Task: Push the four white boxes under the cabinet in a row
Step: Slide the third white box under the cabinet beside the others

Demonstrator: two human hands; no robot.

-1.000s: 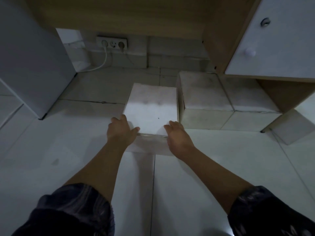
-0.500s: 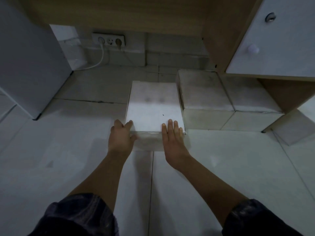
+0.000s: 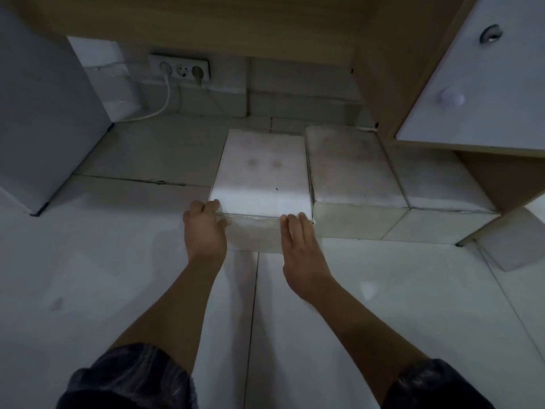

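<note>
Three white boxes stand side by side on the floor under the wooden cabinet [image 3: 182, 22]. The leftmost box [image 3: 262, 175] is brightly lit at its near edge and touches the middle box [image 3: 351, 169] on its right. The third box [image 3: 436, 181] sits partly under the cabinet's white door. My left hand [image 3: 205, 228] rests against the near left corner of the leftmost box, fingers bent over its top edge. My right hand [image 3: 300, 249] lies flat against the box's front face near the right corner, fingers straight. Neither hand grips the box.
A grey appliance [image 3: 44, 113] stands at the left. A wall socket [image 3: 180, 69] with a white cable [image 3: 165, 104] is at the back. The white cabinet door [image 3: 483, 84] with a round knob hangs at the right. Pale floor tiles [image 3: 103, 261] stretch to the left of the boxes.
The leftmost box has slid away from me, further under the cabinet, until its front is nearly level with the middle box. Both hands followed it forward and my right hand flattened.
</note>
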